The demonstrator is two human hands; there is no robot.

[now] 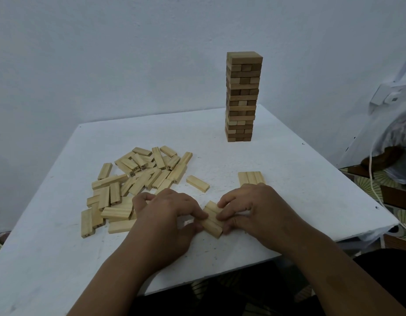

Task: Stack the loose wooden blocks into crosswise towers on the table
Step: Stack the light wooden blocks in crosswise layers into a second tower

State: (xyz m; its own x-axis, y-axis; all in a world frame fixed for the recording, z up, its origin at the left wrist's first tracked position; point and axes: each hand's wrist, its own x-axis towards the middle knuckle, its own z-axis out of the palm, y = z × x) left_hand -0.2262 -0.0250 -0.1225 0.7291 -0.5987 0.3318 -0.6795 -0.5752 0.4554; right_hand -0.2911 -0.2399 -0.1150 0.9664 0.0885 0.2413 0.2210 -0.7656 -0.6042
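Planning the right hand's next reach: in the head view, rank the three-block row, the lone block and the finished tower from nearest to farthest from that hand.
1. The three-block row, just beyond the right hand, nearly touching its knuckles.
2. The lone block, off to the left, short of the loose pile.
3. The finished tower, far back near the table's rear edge.

dark numbers on block ends (pixel 154 187), unreadable

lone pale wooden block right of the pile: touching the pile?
Apart. Head view shows bare white table between the lone pale wooden block and the loose-block pile.
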